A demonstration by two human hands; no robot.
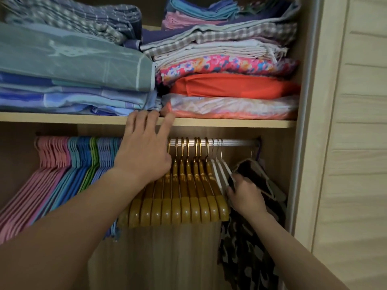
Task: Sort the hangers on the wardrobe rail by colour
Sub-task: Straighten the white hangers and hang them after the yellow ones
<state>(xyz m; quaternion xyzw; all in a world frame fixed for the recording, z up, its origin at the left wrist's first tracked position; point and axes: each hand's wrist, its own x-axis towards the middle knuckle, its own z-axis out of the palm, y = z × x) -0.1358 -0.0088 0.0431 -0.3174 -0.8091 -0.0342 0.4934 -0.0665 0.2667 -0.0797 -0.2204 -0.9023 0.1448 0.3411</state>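
A metal rail (pixel 236 141) runs under the shelf. From left to right hang pink hangers (pixel 50 164), blue hangers (pixel 80 162) with a few green hangers (pixel 93 158) among them, several wooden hangers (pixel 188 195) with gold hooks, then a few white hangers (pixel 219 170). My left hand (pixel 144 149) reaches up in front of the rail, its straight fingers touching the shelf edge (pixel 230 123), thumb by the wooden hangers' necks. My right hand (pixel 245 195) grips the shoulder of a dark garment (pixel 257 174) just right of the white hangers.
Folded bedding and cloth (pixel 230 86) are stacked on the shelf above. A camouflage garment (pixel 247 258) hangs at the far right under the rail. The wardrobe's side panel and a louvred door (pixel 356 143) stand on the right.
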